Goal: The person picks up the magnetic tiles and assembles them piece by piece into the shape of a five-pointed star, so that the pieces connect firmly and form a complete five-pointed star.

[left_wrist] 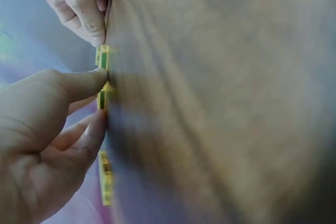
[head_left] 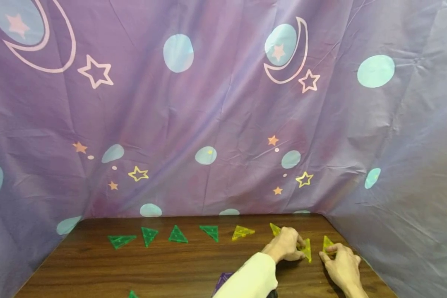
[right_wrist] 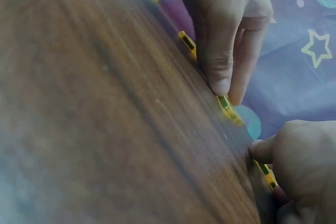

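Observation:
My left hand (head_left: 286, 245), in a white sleeve (head_left: 251, 275), pinches a yellow triangular tile (head_left: 307, 251) at the table's right part. Its thumb and finger also show at that tile's thin edge in the left wrist view (left_wrist: 102, 99). Just right of it, my right hand (head_left: 343, 267) holds another yellow triangular tile (head_left: 327, 242) between thumb and fingertips, low against the wood. In the right wrist view this tile (right_wrist: 266, 176) is partly hidden by the right hand (right_wrist: 310, 163). A third yellow tile (head_left: 274, 229) lies behind the left hand, partly covered by it.
Another yellow triangle (head_left: 243, 232) and several green triangles, one of them a green tile (head_left: 178, 235), run in a row along the back of the brown wooden table (head_left: 152, 269). Purple tiles (head_left: 222, 280) lie by the left sleeve. A patterned purple cloth (head_left: 216, 116) hangs behind.

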Action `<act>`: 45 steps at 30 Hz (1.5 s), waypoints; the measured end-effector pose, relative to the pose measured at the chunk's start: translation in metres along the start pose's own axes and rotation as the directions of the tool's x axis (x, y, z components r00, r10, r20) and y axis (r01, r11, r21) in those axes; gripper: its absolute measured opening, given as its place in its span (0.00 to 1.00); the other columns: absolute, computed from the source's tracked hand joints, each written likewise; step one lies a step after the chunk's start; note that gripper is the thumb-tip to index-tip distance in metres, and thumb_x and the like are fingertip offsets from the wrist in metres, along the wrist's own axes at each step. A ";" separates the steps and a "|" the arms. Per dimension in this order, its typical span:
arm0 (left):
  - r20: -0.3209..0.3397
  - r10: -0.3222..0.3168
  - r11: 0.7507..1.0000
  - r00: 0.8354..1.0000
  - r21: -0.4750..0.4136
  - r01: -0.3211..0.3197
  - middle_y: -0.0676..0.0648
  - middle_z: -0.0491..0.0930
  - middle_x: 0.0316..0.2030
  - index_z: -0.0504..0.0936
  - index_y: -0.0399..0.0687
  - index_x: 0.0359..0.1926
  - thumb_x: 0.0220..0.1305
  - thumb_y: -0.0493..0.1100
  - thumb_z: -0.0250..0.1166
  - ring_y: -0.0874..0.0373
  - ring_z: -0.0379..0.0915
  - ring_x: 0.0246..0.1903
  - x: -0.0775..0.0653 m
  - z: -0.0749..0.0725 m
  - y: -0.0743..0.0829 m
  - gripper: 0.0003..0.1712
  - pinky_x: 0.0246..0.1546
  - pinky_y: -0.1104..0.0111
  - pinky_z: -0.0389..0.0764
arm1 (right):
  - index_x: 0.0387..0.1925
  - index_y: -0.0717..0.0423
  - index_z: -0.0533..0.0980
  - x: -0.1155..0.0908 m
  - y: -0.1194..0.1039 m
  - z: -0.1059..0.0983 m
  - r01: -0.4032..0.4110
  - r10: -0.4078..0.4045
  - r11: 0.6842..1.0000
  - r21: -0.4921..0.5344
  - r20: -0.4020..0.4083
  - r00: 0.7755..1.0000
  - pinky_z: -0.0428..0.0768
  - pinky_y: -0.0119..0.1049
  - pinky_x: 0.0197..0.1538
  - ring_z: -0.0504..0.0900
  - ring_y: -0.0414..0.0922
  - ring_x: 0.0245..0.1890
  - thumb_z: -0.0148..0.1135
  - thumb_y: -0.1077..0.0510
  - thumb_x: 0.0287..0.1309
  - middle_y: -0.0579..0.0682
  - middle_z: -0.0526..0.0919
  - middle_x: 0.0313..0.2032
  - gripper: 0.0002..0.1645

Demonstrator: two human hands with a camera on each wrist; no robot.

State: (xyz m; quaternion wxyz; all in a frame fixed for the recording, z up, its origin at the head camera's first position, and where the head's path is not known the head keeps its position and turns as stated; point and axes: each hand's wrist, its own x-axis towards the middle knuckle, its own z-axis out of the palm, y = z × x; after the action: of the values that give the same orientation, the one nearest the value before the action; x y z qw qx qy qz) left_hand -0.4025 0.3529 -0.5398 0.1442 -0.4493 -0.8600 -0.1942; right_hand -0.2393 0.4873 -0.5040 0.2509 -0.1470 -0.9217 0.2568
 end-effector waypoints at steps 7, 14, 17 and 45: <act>-0.112 -0.104 0.994 0.988 -0.056 0.099 0.69 0.88 0.37 0.96 0.69 0.44 0.45 0.59 0.92 0.77 0.81 0.42 -0.005 0.006 -0.001 0.23 0.48 0.86 0.77 | 0.67 0.72 0.74 0.003 0.006 -0.006 -0.009 0.008 1.000 0.010 0.162 0.987 0.77 0.72 0.60 0.78 0.75 0.60 0.77 0.47 0.71 0.80 0.75 0.63 0.40; -0.058 -0.120 0.991 0.991 -0.062 0.117 0.62 0.86 0.41 0.93 0.59 0.57 0.48 0.62 0.90 0.71 0.79 0.45 -0.008 -0.003 0.005 0.34 0.51 0.83 0.77 | 0.75 0.70 0.69 0.004 0.005 -0.007 0.072 -0.077 0.997 0.042 0.158 0.984 0.81 0.66 0.58 0.84 0.66 0.58 0.80 0.51 0.68 0.76 0.78 0.68 0.46; -0.028 -0.169 0.983 0.985 -0.083 0.167 0.61 0.85 0.42 0.95 0.58 0.54 0.49 0.62 0.90 0.69 0.77 0.47 -0.009 -0.006 0.006 0.31 0.53 0.82 0.77 | 0.76 0.70 0.69 0.005 0.002 -0.007 0.056 -0.067 0.996 0.066 0.187 0.980 0.82 0.64 0.59 0.83 0.65 0.60 0.82 0.47 0.66 0.74 0.77 0.70 0.50; -0.126 -0.219 0.911 0.968 -0.381 0.157 0.51 0.83 0.50 0.88 0.49 0.63 0.56 0.47 0.88 0.58 0.80 0.49 -0.113 -0.183 -0.021 0.34 0.55 0.69 0.80 | 0.75 0.75 0.70 0.006 0.005 -0.010 0.046 -0.051 0.999 0.029 0.189 0.981 0.81 0.68 0.58 0.84 0.68 0.58 0.84 0.35 0.60 0.77 0.79 0.65 0.60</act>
State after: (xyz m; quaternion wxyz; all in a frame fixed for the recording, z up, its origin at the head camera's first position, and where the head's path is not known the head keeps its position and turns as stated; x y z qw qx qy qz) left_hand -0.3440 0.1765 -0.4305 0.1091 -0.3656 -0.8325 -0.4017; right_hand -0.2383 0.4982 -0.4973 0.1698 -0.0962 -0.9415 0.2747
